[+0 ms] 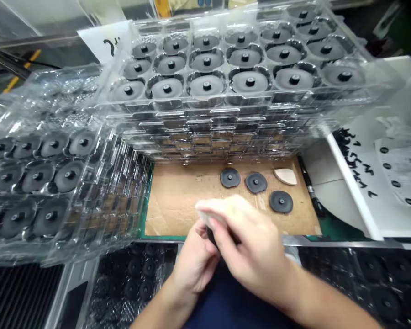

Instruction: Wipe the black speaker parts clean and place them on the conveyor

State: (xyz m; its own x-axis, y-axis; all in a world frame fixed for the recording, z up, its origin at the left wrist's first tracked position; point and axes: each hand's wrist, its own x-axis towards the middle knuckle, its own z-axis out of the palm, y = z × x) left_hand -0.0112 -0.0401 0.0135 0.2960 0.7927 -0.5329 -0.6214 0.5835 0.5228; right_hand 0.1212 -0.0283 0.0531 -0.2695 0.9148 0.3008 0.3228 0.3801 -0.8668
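Over the front edge of the cardboard, my two hands meet. My left hand (195,258) is closed around a dark disc (211,235), most of which is hidden by fingers. From the right, my right hand (251,233) bends over it, fingers closed and slightly blurred. Between its fingertips shows a thin greyish-white piece (205,215), pressed against the disc; its kind is unclear. Beyond the hands, a black disc with a central stub (230,177), a second black disc (256,182) and a third (281,201) lie on the cardboard sheet (178,187).
A tall stack of clear plastic trays (205,103) filled with discs stands behind the cardboard. Another tray stack (99,183) is at left. A pale wedge-shaped piece (285,176) and a black pen (315,201) lie rightward, near a white bin (354,183) with handwriting.
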